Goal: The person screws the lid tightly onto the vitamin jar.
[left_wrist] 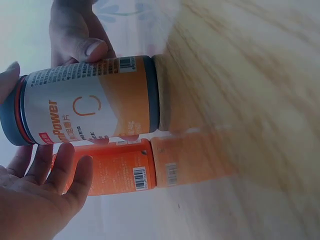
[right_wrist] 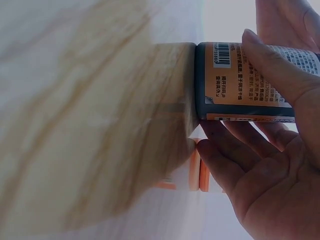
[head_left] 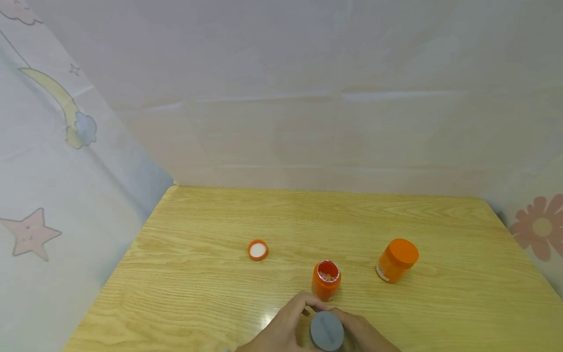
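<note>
A pill bottle (left_wrist: 75, 105) with a white and orange label stands upright on the table, its grey lid (head_left: 327, 331) on. My left hand (head_left: 281, 327) holds the lid end between thumb and fingers; in the left wrist view, its other fingers (left_wrist: 65, 165) spread off the bottle. My right hand (right_wrist: 280, 175) grips the bottle's body, thumb across the label and fingers on the other side. Just beyond stands an orange bottle (head_left: 324, 291) without a cap, small pieces visible inside its mouth. An orange cap (head_left: 258, 250) lies with its white inside up, farther left.
A closed orange jar (head_left: 393, 265) stands to the right on the wood-grain table (head_left: 198, 293). Pale printed cloth (head_left: 272, 132) hangs behind the table's far edge and along its sides.
</note>
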Action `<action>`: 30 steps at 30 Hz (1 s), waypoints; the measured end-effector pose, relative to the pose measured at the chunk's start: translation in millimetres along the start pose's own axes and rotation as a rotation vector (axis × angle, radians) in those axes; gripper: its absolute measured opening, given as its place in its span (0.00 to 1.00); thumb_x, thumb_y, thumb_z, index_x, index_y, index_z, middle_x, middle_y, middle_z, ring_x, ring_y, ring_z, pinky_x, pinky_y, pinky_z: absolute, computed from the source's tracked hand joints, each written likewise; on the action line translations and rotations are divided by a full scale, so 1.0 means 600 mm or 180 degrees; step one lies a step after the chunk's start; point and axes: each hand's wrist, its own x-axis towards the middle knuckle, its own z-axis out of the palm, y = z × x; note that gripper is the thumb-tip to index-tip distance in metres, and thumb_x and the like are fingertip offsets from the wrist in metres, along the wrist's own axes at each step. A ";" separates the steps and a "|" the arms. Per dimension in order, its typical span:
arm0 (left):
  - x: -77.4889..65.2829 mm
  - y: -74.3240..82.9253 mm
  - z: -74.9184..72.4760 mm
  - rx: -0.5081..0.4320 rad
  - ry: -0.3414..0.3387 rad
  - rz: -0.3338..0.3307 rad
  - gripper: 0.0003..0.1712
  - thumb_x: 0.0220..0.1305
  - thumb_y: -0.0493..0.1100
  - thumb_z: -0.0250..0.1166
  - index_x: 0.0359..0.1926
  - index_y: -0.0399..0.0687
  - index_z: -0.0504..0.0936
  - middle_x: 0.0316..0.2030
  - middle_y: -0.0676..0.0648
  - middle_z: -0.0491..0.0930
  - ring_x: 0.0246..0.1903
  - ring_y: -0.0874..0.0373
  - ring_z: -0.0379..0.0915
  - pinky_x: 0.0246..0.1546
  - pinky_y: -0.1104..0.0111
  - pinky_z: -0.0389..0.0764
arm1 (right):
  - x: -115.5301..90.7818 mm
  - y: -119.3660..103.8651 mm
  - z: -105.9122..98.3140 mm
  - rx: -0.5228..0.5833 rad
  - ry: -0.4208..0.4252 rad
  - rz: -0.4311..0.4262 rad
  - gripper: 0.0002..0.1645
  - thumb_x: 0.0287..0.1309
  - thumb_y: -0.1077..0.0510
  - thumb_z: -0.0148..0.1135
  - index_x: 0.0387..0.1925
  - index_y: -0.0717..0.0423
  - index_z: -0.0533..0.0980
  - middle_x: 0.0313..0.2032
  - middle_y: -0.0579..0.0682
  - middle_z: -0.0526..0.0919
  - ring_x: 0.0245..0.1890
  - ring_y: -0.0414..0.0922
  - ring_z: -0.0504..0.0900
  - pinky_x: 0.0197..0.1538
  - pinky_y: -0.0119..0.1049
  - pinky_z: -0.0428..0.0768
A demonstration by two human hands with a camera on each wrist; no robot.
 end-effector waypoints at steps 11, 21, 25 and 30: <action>0.002 -0.002 -0.007 -0.0045 -0.0064 0.0214 0.39 0.53 0.38 0.76 0.64 0.43 0.68 0.57 0.45 0.76 0.55 0.59 0.72 0.54 0.71 0.77 | 0.000 -0.003 0.000 0.0005 -0.0012 0.0065 0.30 0.60 0.49 0.68 0.62 0.43 0.70 0.56 0.42 0.81 0.50 0.32 0.78 0.54 0.26 0.76; 0.002 0.001 -0.012 -0.0170 -0.0216 0.0114 0.38 0.55 0.37 0.75 0.65 0.43 0.68 0.59 0.45 0.75 0.56 0.59 0.72 0.55 0.71 0.77 | 0.000 -0.001 -0.004 0.0010 -0.0064 0.0153 0.32 0.60 0.49 0.69 0.64 0.46 0.70 0.57 0.45 0.81 0.51 0.29 0.77 0.53 0.25 0.77; 0.003 0.003 -0.014 -0.0176 -0.0248 0.0085 0.37 0.57 0.37 0.73 0.66 0.44 0.68 0.59 0.45 0.76 0.56 0.60 0.72 0.55 0.71 0.77 | 0.000 -0.003 -0.003 0.0029 -0.0053 0.0166 0.31 0.59 0.49 0.69 0.62 0.46 0.71 0.57 0.45 0.81 0.51 0.29 0.77 0.53 0.25 0.76; 0.003 0.001 -0.014 -0.0174 -0.0212 0.0116 0.36 0.58 0.38 0.73 0.65 0.44 0.68 0.58 0.45 0.76 0.55 0.60 0.73 0.54 0.72 0.78 | 0.001 -0.003 -0.001 0.0186 -0.0110 0.0284 0.30 0.60 0.49 0.68 0.63 0.41 0.70 0.60 0.44 0.80 0.54 0.30 0.76 0.55 0.23 0.73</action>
